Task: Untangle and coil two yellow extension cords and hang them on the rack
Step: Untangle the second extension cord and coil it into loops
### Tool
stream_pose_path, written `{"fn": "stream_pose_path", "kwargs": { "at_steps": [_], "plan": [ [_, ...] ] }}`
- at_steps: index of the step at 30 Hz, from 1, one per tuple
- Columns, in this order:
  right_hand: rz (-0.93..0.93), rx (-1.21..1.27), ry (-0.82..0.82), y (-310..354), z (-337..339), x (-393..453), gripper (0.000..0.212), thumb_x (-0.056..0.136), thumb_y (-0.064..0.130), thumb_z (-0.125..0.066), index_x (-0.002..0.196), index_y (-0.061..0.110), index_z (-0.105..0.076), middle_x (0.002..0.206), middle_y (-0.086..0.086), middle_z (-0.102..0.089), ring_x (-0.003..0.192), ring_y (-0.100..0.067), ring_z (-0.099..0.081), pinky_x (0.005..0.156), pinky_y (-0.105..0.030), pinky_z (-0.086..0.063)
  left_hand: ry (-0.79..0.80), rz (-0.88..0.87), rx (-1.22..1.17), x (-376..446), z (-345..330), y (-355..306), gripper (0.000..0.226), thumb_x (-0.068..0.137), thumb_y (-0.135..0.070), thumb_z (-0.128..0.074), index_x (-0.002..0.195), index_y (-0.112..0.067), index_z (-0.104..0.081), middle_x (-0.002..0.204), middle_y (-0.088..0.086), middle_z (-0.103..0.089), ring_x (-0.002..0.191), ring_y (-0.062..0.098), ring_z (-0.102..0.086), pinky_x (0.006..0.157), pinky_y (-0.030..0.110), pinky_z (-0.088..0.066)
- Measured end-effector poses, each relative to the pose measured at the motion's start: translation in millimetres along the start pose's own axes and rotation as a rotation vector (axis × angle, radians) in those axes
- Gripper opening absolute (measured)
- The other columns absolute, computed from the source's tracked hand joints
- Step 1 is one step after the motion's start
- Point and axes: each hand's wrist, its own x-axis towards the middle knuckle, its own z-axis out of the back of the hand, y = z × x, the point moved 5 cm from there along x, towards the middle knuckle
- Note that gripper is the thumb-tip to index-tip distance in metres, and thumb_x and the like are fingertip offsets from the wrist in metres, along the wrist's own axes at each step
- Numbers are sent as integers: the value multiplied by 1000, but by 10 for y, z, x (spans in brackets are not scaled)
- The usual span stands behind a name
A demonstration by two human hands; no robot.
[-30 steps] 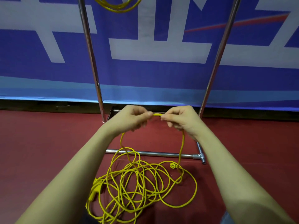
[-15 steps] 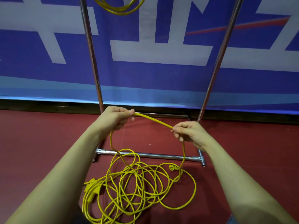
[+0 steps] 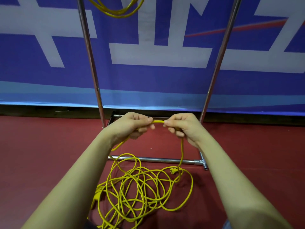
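Note:
A tangled yellow extension cord (image 3: 140, 192) lies in loose loops on the red floor in front of me, its plug (image 3: 173, 171) near the right side of the pile and a yellow socket block (image 3: 97, 195) at the left. My left hand (image 3: 132, 124) and my right hand (image 3: 181, 125) are held close together above it, each pinching the same short stretch of cord (image 3: 158, 121). Strands hang from both hands down to the pile. A second yellow cord (image 3: 118, 10) hangs coiled at the top of the metal rack (image 3: 92, 66).
The rack's two chrome uprights rise on either side of my hands, and its base bar (image 3: 165, 160) lies on the floor just behind the pile. A blue and white banner (image 3: 156, 76) covers the wall behind. Red carpet (image 3: 41, 154) spreads left and right.
Half a second ago my hands were apart with cord stretched between them. Now my right hand has come back up beside my left, closing the gap to a short piece of cord.

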Motion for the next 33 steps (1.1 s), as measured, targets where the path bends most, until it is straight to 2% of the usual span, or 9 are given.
{"fn": "stream_pose_path", "kwargs": {
  "at_steps": [4, 8, 13, 16, 19, 22, 25, 28, 33],
  "plan": [
    [-98, -16, 125, -221, 25, -10, 19, 82, 20, -64, 75, 2, -65, 50, -2, -54, 37, -8, -41, 40, -16, -33, -106, -63, -35, -12, 133, -4, 28, 83, -32, -55, 76, -6, -63, 49, -7, -24, 41, 4, -16, 39, 16, -11],
    [-245, -43, 107, -597, 200, -63, 25, 72, 30, -66, 76, 5, -67, 55, -1, -55, 49, -11, -49, 59, -23, -46, -291, -115, -174, -85, 460, -17, 29, 92, -25, -49, 76, -3, -58, 46, -9, -22, 38, 1, -15, 38, 16, -9],
    [-187, 72, -41, -628, 367, -11, 20, 88, 11, -58, 72, 1, -64, 46, 3, -41, 38, -6, -31, 43, -18, -26, -285, -9, -66, -174, 632, 52, 32, 98, -15, -45, 72, -1, -59, 47, -3, -32, 38, 8, -25, 38, 17, -18],
    [-140, 158, -105, -439, 435, 27, 21, 88, 11, -56, 72, -2, -62, 44, 5, -33, 34, -3, -22, 38, -16, -14, -272, 65, 79, -202, 591, 71, 34, 99, -14, -43, 75, 0, -62, 51, 5, -48, 43, 13, -42, 41, 19, -35],
    [-104, 154, -87, -202, 398, 16, 21, 83, 16, -61, 72, -2, -63, 43, 4, -33, 33, -3, -21, 39, -17, -11, -284, 56, 16, -214, 550, -3, 35, 101, -21, -43, 85, 0, -66, 59, 5, -57, 44, 13, -47, 43, 19, -39],
    [-84, 135, -30, -14, 273, -8, 23, 74, 22, -64, 70, -1, -65, 41, 5, -33, 32, -3, -20, 41, -19, -10, -280, -36, 167, -230, 445, -160, 32, 100, -27, -47, 85, -5, -65, 58, -2, -59, 46, 9, -47, 46, 18, -38],
    [-61, 69, 15, 104, 146, -14, 23, 78, 21, -64, 69, -1, -65, 40, 5, -31, 34, -4, -18, 41, -20, -9, -202, -113, 282, -203, 218, -224, 26, 100, -18, -49, 80, -6, -60, 54, -5, -55, 42, 9, -40, 44, 17, -31],
    [-42, 23, 14, 143, 114, -17, 26, 87, 17, -60, 67, 0, -64, 39, 6, -28, 35, -5, -17, 40, -18, -12, -109, -120, 232, -133, 45, -171, 27, 100, -21, -48, 85, -10, -67, 53, -3, -46, 43, 11, -28, 43, 20, -20],
    [-53, 58, 66, 190, 141, -54, 28, 77, 27, -61, 63, 3, -62, 39, 7, -27, 34, -3, -17, 39, -15, -12, -161, -145, 126, -87, 51, -183, 23, 91, -27, -58, 75, -18, -71, 50, -5, -40, 42, 8, -27, 42, 18, -19]
  ]
}}
